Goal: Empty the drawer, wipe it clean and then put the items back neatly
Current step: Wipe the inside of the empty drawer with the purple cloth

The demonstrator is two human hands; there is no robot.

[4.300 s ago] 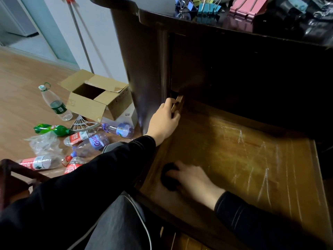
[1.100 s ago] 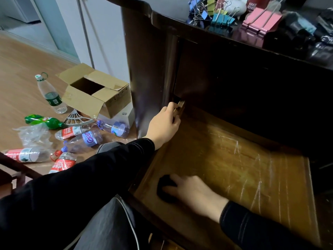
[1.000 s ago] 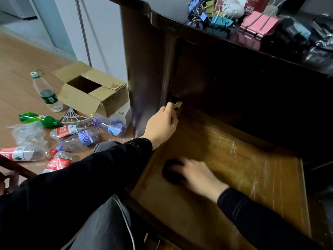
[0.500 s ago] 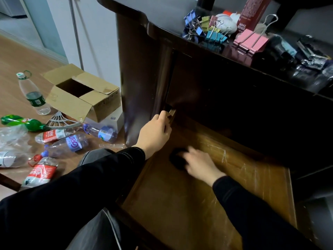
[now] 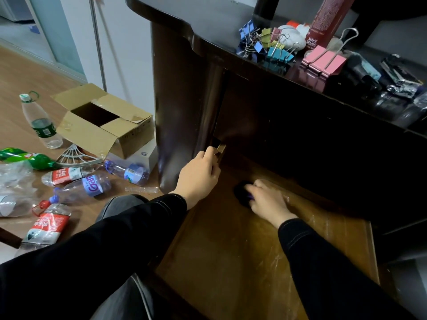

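Note:
The wooden drawer [image 5: 231, 262] is pulled out from the dark desk, and its scratched bottom holds no items. My right hand [image 5: 268, 202] presses a dark cloth [image 5: 240, 195] onto the drawer bottom near the far left corner. My left hand [image 5: 198, 176] grips the drawer's left side wall at its far end. On the desk top lie coloured binder clips [image 5: 265, 46], large pink binder clips [image 5: 323, 61], a red bottle [image 5: 323, 21] and dark packets [image 5: 397, 84].
On the floor to the left stand an open cardboard box [image 5: 101, 121] and an upright water bottle [image 5: 40, 121], with several plastic bottles [image 5: 87, 183] lying around them. The dark desk side panel [image 5: 180, 112] rises just left of the drawer.
My right hand has slid the dark cloth from the drawer's near left area to the far left corner. The left hand kept its hold on the drawer side. The view tilted up.

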